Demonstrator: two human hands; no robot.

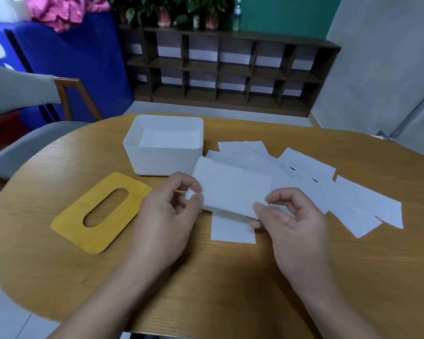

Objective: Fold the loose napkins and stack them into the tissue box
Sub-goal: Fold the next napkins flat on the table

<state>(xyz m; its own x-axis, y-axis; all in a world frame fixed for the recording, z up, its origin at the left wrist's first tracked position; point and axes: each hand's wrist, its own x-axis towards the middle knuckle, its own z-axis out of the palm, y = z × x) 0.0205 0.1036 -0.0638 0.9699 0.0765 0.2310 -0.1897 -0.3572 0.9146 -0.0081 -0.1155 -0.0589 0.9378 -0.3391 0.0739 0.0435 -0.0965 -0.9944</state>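
Spanning both pinching grips, left hand (167, 214) and right hand (294, 216), hangs 1 napkin (233, 189).

Only two forearms and two hands of the person are in view, entering from the near edge. Both forearms are bare along the whole stretch that shows; no sleeve or cuff reaches into view. The left hand (165, 211) wears no glove, ring or band that can be seen, and its wrist carries no watch or bracelet. The right hand (295, 218) is likewise ungloved, with bare fingers and a bare wrist. The fingernails that show look short and unpainted, though the picture is too soft to be certain. No marks, tattoos or plasters are visible on either arm.
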